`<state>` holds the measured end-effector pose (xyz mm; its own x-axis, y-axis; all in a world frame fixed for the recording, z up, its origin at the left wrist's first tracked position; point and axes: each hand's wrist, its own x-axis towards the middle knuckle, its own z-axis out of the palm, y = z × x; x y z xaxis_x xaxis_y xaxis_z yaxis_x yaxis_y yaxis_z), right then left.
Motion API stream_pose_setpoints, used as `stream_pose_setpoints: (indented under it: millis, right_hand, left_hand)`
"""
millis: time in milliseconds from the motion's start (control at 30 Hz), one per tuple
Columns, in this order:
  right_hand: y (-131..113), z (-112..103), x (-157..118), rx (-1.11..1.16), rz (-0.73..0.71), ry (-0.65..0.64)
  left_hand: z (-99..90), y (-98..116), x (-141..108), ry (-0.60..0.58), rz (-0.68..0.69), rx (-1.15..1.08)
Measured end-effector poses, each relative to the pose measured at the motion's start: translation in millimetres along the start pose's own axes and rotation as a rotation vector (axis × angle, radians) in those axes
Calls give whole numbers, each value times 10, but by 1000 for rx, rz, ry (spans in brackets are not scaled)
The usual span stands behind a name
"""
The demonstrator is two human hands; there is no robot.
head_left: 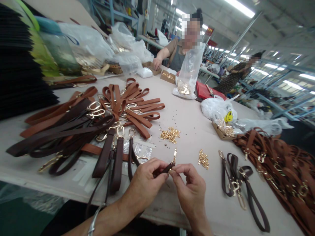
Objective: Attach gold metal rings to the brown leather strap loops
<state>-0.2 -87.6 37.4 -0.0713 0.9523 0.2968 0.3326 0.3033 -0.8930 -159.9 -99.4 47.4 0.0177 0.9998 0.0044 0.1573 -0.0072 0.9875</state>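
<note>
Near the table's front edge, my left hand (149, 180) is closed on a dark brown leather strap (168, 168) with a gold clasp (175, 154) at its end, pointing away from me. My right hand (189, 183) meets it at the strap's end, thumb and index finger pinched at the base of the clasp; whatever small piece lies between them is too small to make out. Just beyond the hands lies a pile of small gold fittings (169, 134), with a smaller gold pile (203, 159) to the right.
Brown straps (137, 121) cover the left side, beside a black stack (19, 62). Dark straps (236, 180) and a tan strap heap (278, 164) lie right. Plastic bags (188, 75), an open box (223, 131) and a seated person (178, 54) are farther back.
</note>
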Motion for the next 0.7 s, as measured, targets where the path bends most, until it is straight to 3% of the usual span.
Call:
stream_pose_setpoints:
  millis: [267,400,467,567,667,700]
  right_hand:
    - [-20,112,-136,362,274,109]
    - [51,-50,-155,443,370,131]
    - [140,-318,-95,410,384,167]
    - [310,-993,48,175,406,222]
    - [483,-1845,183,-156,484,263]
    - [537,-2116,221,-248,525,214]
  left_hand:
    - [38,89,-36,-63,137,193]
    - [-87,203,-25,-150,220,394]
    - [-260,232,26,-38,253,574]
    - [-572,194,182,171,196,959]
    - [-781,106,349,152,63,1229]
    - [-814,83,389,121,20,1264]
